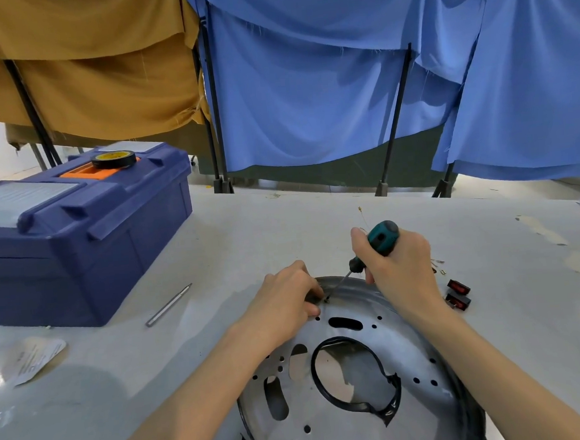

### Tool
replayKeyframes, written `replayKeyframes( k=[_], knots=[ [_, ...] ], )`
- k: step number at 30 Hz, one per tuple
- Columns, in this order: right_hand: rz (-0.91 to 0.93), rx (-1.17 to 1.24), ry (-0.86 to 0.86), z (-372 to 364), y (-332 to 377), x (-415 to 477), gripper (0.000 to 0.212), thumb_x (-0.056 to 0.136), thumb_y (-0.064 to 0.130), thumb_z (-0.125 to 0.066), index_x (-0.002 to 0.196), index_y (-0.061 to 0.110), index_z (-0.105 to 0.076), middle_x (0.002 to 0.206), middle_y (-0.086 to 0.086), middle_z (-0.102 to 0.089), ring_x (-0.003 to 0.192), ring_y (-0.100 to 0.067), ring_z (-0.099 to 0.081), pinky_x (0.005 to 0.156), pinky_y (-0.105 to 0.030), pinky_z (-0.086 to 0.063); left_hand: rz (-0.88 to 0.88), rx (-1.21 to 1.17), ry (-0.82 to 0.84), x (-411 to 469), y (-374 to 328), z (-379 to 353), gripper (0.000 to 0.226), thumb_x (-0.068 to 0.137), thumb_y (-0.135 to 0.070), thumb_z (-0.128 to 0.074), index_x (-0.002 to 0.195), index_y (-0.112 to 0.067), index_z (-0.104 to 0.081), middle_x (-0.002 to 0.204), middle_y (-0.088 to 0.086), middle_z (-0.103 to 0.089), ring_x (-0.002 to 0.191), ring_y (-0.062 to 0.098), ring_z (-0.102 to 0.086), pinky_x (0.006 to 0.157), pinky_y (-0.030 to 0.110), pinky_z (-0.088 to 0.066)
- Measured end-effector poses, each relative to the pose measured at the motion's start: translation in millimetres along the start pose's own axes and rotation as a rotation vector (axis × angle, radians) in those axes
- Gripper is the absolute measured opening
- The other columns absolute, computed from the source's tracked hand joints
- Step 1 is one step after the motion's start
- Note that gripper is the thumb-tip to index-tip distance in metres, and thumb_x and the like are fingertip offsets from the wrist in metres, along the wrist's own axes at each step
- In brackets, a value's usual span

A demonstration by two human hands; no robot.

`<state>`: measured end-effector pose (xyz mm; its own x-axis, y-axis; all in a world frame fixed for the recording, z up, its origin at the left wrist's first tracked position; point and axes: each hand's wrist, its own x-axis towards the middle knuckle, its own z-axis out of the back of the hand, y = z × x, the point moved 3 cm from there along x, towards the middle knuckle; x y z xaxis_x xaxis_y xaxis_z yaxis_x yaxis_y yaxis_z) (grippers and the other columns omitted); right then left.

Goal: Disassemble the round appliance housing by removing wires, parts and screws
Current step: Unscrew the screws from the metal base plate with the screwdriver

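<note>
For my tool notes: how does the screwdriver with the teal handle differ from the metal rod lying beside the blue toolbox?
The screwdriver has a teal and black handle; the metal rod is bare grey metal. The right hand grips the screwdriver; the metal rod lies untouched on the table. The screwdriver slants down to the rim of the round housing; the metal rod lies flat. Both are slim and straight.

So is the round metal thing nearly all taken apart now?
Partly. Done: two red switches lie loose on the table beside the housing. In hand: the right hand works a screwdriver at the far rim while the left hand grips that rim. Left: finishing that spot, plus the black ring round the centre hole.
</note>
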<state>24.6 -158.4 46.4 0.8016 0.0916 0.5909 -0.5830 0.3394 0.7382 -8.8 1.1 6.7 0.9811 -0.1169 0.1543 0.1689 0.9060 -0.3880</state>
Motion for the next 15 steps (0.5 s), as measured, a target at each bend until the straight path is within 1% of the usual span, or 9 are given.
replayKeyframes(
  k=[3,8,10,12,13,14,15],
  knots=[
    [0.006,-0.009,0.021,-1,-1,-1,0.04,0.09,0.028,-0.063,0.053,0.017,-0.052,0.04,0.022,-0.055,0.036,0.002,-0.051,0.044,-0.006,-0.04,0.002,0.003,0.002,0,0,0,0.03,0.087,-0.02,-0.068,0.117,-0.019,-0.067,0.113,-0.001,-0.05,0.103,0.025,-0.051,0.093,0.038,-0.046],
    [-0.002,-0.032,0.024,-1,0,-1,0.039,0.089,0.026,-0.063,0.053,0.016,-0.052,0.04,0.022,-0.055,0.038,0.002,-0.052,0.044,-0.008,-0.041,0.004,0.01,0.013,0,0,0,0.031,0.088,-0.021,-0.067,0.118,-0.018,-0.066,0.114,-0.001,-0.05,0.104,0.024,-0.051,0.094,0.037,-0.045],
    [-0.012,-0.034,0.033,-1,2,-1,0.039,0.089,0.026,-0.063,0.053,0.015,-0.052,0.039,0.021,-0.055,0.037,0.001,-0.051,0.044,-0.01,-0.042,-0.005,0.019,0.005,-1,-1,1,0.031,0.087,-0.022,-0.067,0.118,-0.018,-0.066,0.115,-0.001,-0.049,0.103,0.021,-0.049,0.094,0.034,-0.042],
    [-0.027,-0.034,0.053,-1,4,0,0.04,0.089,0.026,-0.063,0.053,0.014,-0.052,0.039,0.02,-0.055,0.038,-0.001,-0.051,0.043,-0.011,-0.042,-0.035,0.06,-0.034,-1,-3,4,0.032,0.085,-0.025,-0.069,0.116,-0.018,-0.065,0.116,-0.003,-0.044,0.101,0.016,-0.043,0.093,0.028,-0.033],
    [-0.035,-0.038,0.071,-1,5,1,0.04,0.089,0.027,-0.063,0.053,0.013,-0.052,0.04,0.018,-0.056,0.039,-0.003,-0.053,0.043,-0.012,-0.042,-0.054,0.077,-0.071,-1,-5,6,0.035,0.083,-0.027,-0.071,0.116,-0.018,-0.063,0.116,-0.005,-0.042,0.102,0.013,-0.04,0.092,0.026,-0.03],
    [-0.042,-0.047,0.092,-2,7,2,0.041,0.09,0.028,-0.062,0.054,0.009,-0.053,0.04,0.015,-0.056,0.041,-0.006,-0.056,0.044,-0.017,-0.044,-0.069,0.048,-0.113,-1,-6,8,0.039,0.081,-0.027,-0.073,0.117,-0.019,-0.06,0.115,-0.007,-0.04,0.104,0.011,-0.039,0.092,0.025,-0.029],
    [-0.048,-0.056,0.111,-3,9,3,0.042,0.09,0.03,-0.061,0.057,0.005,-0.054,0.041,0.009,-0.057,0.044,-0.012,-0.058,0.047,-0.024,-0.047,-0.074,-0.051,-0.139,-1,-8,11,0.043,0.08,-0.025,-0.074,0.119,-0.021,-0.057,0.116,-0.009,-0.041,0.105,0.008,-0.039,0.093,0.024,-0.031]
  ],
)
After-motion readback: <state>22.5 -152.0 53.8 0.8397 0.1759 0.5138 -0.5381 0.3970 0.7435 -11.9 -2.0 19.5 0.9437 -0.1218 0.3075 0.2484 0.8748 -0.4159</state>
